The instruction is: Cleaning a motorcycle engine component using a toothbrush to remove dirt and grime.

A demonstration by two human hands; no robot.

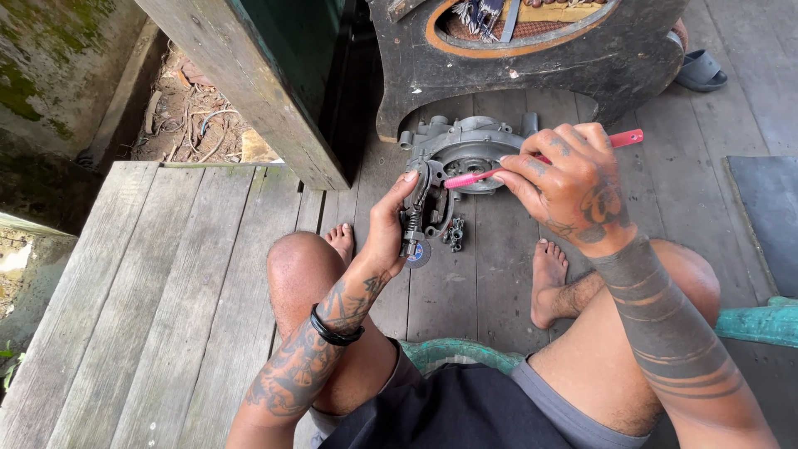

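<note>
Left hand point(384, 237) grips a metal engine part point(418, 208); right hand point(569, 183) pinches a pink toothbrush point(499, 172) against it.

Brushing a small metal part over a wooden floor

The left hand point(384, 233) grips a small dark metal part point(418, 212) upright, while the right hand point(569, 183) holds a pink toothbrush point(532, 160) with its head against the part; a grey engine casing point(465, 150) lies on the planks point(166, 274) just beyond, near the bare feet

Bare planks point(150, 291) lie open leftward; engine casing point(465, 145) probably blocks ahead.
</note>
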